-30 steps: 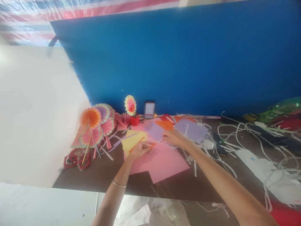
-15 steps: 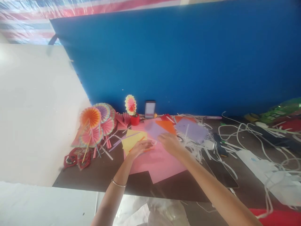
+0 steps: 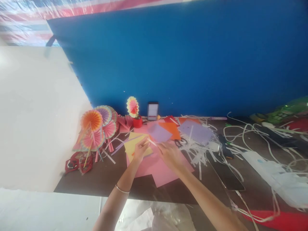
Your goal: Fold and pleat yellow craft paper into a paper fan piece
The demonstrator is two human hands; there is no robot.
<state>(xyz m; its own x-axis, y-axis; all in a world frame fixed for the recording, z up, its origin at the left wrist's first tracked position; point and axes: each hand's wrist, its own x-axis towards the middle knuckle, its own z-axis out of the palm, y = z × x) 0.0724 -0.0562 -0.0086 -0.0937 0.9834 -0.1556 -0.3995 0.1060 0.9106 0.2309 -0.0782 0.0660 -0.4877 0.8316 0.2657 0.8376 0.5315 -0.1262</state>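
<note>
Your left hand (image 3: 141, 149), fingers curled, hold unclear | your right hand (image 3: 167, 154) nearly closed, apparently pinching a pale strip (image 3: 152, 142) between both, above pink paper (image 3: 156, 165) | pleated fans (image 3: 92, 117) look finished; purple sheet (image 3: 160, 132) lies flat, unpleated; strip work seems incomplete.

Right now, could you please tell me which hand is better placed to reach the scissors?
Probably the right hand: the scissors lie just beside it, while the left hand is farther away, over the yellow paper.
</note>
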